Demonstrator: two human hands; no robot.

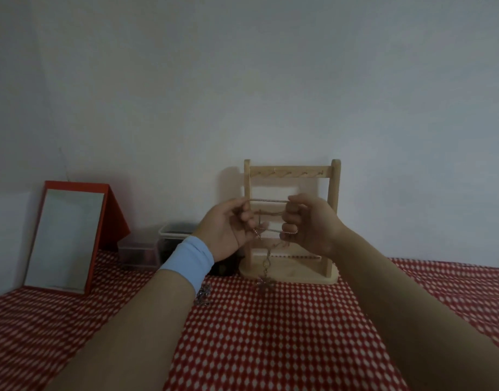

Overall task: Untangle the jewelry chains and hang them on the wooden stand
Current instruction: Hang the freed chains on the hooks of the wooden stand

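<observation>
A silver chain (268, 201) is stretched taut between my two hands, held up in front of the wooden stand (335, 210). My left hand (228, 228) pinches its left end and my right hand (307, 224) grips the right end with curled fingers. A second strand runs between the hands lower down, and a tangled loop with a small pendant (264, 280) hangs from them to the tablecloth. The stand's top bar (288, 173) carries a row of small hooks, with nothing hanging from them. Another small chain heap (203, 295) lies by my left wrist.
A red-framed mirror (66, 238) leans at the left on the red patterned tablecloth (271, 334). Clear plastic boxes (158, 246) stand behind my left hand against the white wall. A light blue band wraps my left wrist.
</observation>
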